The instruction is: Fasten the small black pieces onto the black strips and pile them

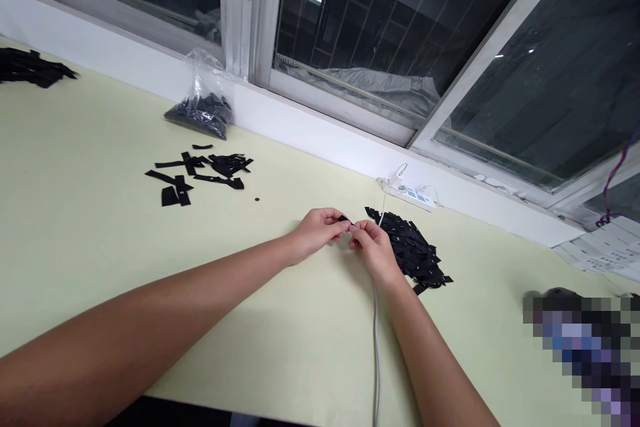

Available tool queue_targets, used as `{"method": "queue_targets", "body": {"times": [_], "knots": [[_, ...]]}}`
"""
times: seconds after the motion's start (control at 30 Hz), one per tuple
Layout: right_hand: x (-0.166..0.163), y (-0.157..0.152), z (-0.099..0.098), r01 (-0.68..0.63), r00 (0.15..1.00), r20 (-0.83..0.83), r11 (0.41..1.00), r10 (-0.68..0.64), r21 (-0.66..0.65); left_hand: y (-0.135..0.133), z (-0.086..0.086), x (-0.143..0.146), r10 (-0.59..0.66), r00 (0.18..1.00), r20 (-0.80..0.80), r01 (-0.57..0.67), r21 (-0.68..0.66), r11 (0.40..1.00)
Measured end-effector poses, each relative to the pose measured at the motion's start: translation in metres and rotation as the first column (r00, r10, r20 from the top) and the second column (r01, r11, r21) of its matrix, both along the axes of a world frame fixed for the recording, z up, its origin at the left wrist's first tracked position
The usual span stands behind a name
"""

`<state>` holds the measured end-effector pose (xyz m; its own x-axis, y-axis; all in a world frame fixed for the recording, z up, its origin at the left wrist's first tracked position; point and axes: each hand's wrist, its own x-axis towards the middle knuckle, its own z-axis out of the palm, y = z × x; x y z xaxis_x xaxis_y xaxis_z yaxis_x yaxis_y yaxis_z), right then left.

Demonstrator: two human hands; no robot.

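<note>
My left hand (pixel 320 230) and my right hand (pixel 373 247) meet over the pale yellow table (pixel 75 227), fingers pinched together on one small black fabric strip (pixel 344 219) held between them. Just right of my right hand lies a heap of black fabric strips (pixel 415 250). A smaller scatter of black strips (pixel 200 170) lies farther left on the table, apart from both hands.
A clear plastic bag of small dark parts (pixel 203 107) leans against the window ledge. A white power strip (pixel 415 195) sits by the wall, and a white cable (pixel 376 340) runs under my right wrist. More black strips (pixel 30 67) lie far left. A small black dot (pixel 257 200) lies alone.
</note>
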<state>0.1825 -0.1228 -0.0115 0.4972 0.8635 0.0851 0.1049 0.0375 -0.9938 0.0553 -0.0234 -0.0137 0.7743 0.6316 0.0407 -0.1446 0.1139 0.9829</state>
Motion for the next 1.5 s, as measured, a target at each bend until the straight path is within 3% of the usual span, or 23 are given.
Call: {"method": "queue_targets", "body": {"times": [0.17,0.37,0.47,0.6,0.83,1.03,1.13,1.23,1.37,1.5], "knots": [[0.003,-0.001,-0.001,-0.001,0.998,0.057,1.000,0.000,0.004,0.000,0.003,-0.001,0.014,0.999,-0.029,-0.013,0.011,1.000],[-0.001,-0.005,0.011,-0.039,0.974,-0.222,0.999,0.040,0.005,0.001,0.009,-0.002,0.026,1.000,0.006,-0.025,-0.091,0.996],[-0.002,-0.006,0.015,-0.091,0.934,-0.344,0.996,0.093,0.024,-0.001,0.012,-0.003,-0.016,1.000,0.003,0.016,-0.060,0.998],[-0.002,-0.007,0.017,-0.146,0.849,-0.515,0.989,0.121,-0.008,-0.007,0.014,-0.004,-0.023,1.000,-0.001,0.023,-0.028,0.999],[0.000,-0.011,0.022,-0.270,0.611,-0.771,0.963,0.179,0.010,-0.014,0.015,-0.003,-0.061,0.996,0.069,0.067,-0.088,0.994],[0.000,-0.012,0.024,-0.309,0.553,-0.805,0.950,0.215,0.042,-0.016,0.016,-0.004,-0.074,0.993,0.091,0.082,-0.091,0.992],[-0.001,-0.011,0.024,-0.295,0.589,-0.783,0.955,0.203,0.025,-0.016,0.016,-0.004,-0.061,0.994,0.095,0.068,-0.069,0.995],[-0.003,-0.010,0.023,-0.235,0.711,-0.683,0.972,0.165,-0.011,-0.015,0.016,-0.004,-0.038,0.994,0.099,0.041,-0.031,0.999],[-0.005,-0.008,0.021,-0.083,0.935,-0.348,0.995,0.060,-0.050,-0.013,0.015,-0.003,0.026,0.996,0.087,-0.030,0.035,0.999],[-0.002,-0.005,0.015,0.019,0.999,-0.028,0.998,-0.021,-0.060,-0.012,0.016,-0.003,0.069,0.996,0.059,-0.073,0.071,0.995]]}}
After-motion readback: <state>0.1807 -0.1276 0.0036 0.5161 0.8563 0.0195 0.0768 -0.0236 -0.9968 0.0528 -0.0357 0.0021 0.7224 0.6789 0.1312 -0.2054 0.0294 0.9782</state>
